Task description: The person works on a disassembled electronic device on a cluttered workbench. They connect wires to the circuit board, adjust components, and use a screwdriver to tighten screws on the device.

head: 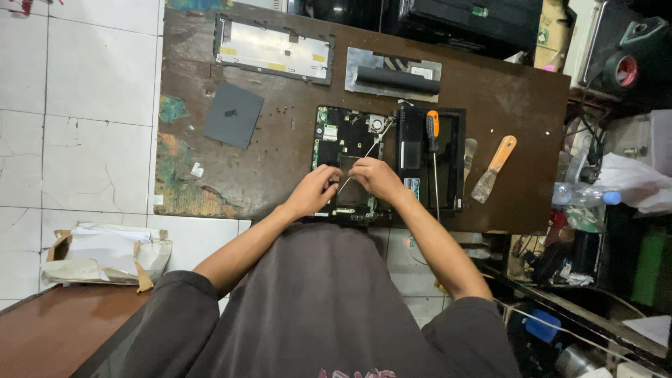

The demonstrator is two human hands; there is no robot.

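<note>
My lap and dark shirt fill the near edge, and just beyond them both my hands meet over the opened laptop base [348, 164] at the near side of the bench [280, 161]. My left hand [313, 190] has its fingers drawn together in a pinch on the lower end of a thin pale cable [364, 155], and my right hand [376, 178] is closed on the same cable just beside it, at about 2 o'clock from the left; the cable runs up and away toward 1 o'clock, to the fan corner of the board. To do this well, I judge I should keep both pinches low and close to the board, ease the cable along its channel rather than tug, and keep clear of the green circuit edge at 10 o'clock. To the right, at 3 o'clock, an orange-handled screwdriver [434, 157] lies on the black panel [448, 161], with a wooden-handled scraper [494, 168] further out. Further away, at 10 o'clock, sits a grey square cover [233, 115]; at the far edge lie a silver-backed frame [273, 49] and a black battery bar [397, 79].
</note>
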